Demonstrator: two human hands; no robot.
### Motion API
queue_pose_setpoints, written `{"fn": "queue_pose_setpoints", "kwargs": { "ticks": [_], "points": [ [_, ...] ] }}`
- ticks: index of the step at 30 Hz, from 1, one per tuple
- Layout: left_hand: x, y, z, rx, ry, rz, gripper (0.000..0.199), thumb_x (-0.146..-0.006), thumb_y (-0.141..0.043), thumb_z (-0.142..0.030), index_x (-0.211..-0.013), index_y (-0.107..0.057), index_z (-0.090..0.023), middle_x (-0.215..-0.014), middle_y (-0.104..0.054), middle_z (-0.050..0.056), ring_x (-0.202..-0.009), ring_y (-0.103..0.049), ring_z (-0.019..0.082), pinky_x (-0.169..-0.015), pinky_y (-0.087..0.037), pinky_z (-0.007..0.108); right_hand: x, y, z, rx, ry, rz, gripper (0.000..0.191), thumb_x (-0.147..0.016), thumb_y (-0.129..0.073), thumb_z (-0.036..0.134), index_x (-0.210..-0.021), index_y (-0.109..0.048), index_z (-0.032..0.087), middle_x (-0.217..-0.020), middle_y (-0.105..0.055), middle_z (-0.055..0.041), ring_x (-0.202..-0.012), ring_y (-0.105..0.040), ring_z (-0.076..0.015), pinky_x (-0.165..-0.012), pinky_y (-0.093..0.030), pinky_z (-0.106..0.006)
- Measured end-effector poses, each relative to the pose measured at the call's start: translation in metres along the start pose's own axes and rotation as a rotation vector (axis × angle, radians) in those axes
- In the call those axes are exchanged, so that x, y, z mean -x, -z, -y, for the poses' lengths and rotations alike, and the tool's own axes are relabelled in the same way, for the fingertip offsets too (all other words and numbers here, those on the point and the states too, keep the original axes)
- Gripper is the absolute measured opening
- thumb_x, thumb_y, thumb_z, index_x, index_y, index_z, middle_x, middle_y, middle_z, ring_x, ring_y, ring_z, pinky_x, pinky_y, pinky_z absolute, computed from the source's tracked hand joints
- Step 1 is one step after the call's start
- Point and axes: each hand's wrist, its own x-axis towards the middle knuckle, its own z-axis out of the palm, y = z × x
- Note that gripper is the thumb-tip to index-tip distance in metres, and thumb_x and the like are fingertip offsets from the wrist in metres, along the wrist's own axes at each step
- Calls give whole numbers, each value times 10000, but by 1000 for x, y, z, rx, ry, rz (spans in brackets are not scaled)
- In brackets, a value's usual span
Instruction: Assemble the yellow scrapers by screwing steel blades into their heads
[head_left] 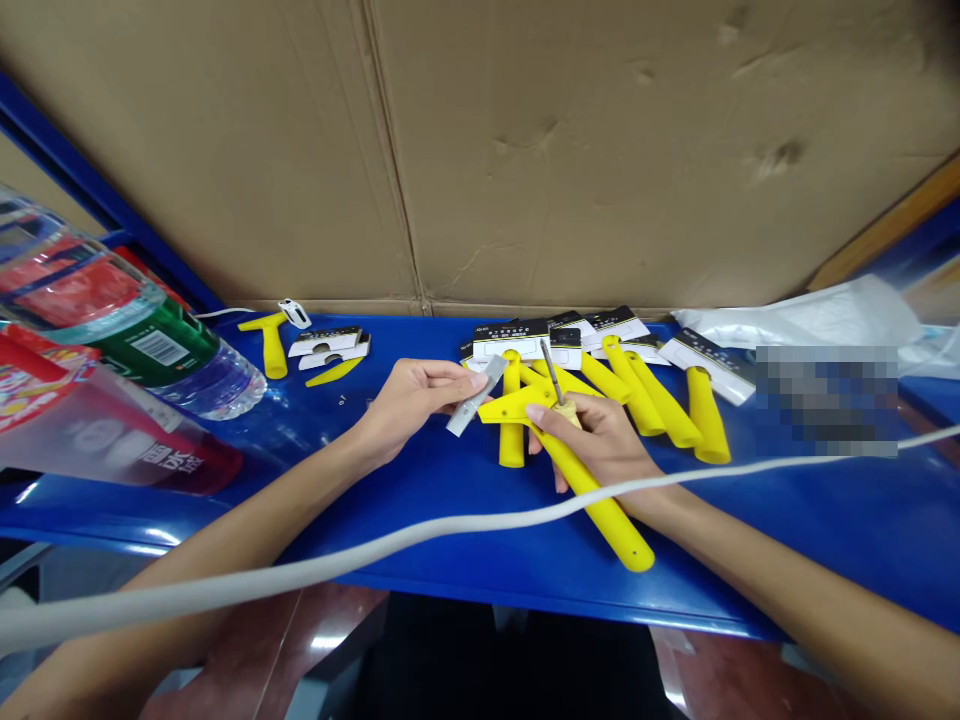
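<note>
"Logging the step first: what do we have in hand?"

"We judge it a fitting step. A metal plate (476, 397) hangs just beside the head of a yellow handle (574, 465), both held above the table (450, 490). Not joined; whether their edges touch, we cannot tell."

"And the next move?"

"By our reading it calls for laying the plate flat along that head, squared to its edge, before any turning with the screwdriver (555, 375). Slipping out of line looks like the risk."

"Grips?"

"We note the left grip (405, 400) pinching the plate near its upper end, thumb on top. The right grip (596, 435) is closed around two things: the yellow handle, head pointing left, and the screwdriver, shaft upward."

"Pose of the arms?"

"Left forearm (292, 500) slants up and inward from our lower left; right forearm (780, 575) comes in from the lower right. Both grips meet near the middle, over the near part of the table. Behind them we record loose yellow handles (660, 400) and printed cards (517, 335). A white cable (420, 535) crosses before both forearms."
</note>
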Motion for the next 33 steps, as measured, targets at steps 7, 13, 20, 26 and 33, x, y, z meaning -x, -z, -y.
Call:
{"fn": "queue_pose_setpoints", "kwargs": {
  "ticks": [7,13,20,26,33],
  "points": [
    [0,0,-1,-1,-12,-17,375,-783,-1006,-510,-906,-898,-172,-861,-850,87,-723,-715,155,-689,-578,271,1,0,3,6,22,10,481,-921,-889,616,-734,-781,186,-494,-651,8,-379,-625,-119,-377,-436,-179],
    [0,-1,4,-24,-21,-8,393,-750,-1021,-518,-934,-912,-188,-869,-854,74,-729,-725,156,-685,-577,270,1,-1,3,-2,18,14,449,-899,-916,578,-725,-779,188,-505,-660,1,-387,-627,-126,-374,-445,-189],
    [6,-7,1,-52,8,39,396,-749,-1028,-496,-988,-931,-196,-941,-891,105,-793,-806,221,-707,-623,303,3,-3,8,-42,-32,96,429,-798,-996,545,-699,-766,196,-650,-764,-24,-413,-646,-141,-325,-482,-212],
    [16,-17,-3,-21,-3,74,378,-795,-999,-511,-1024,-940,-217,-993,-899,100,-873,-849,268,-793,-690,367,5,-6,9,-79,-94,184,407,-801,-1010,485,-695,-755,186,-642,-761,-3,-399,-629,-105,-354,-516,-177],
    [19,-22,-4,8,-21,86,370,-823,-976,-534,-1021,-945,-223,-996,-900,94,-871,-847,254,-808,-691,350,6,-6,4,-99,-89,211,448,-814,-1001,487,-687,-694,186,-719,-799,-21,-409,-636,-103,-333,-499,-172]
  ]
}}
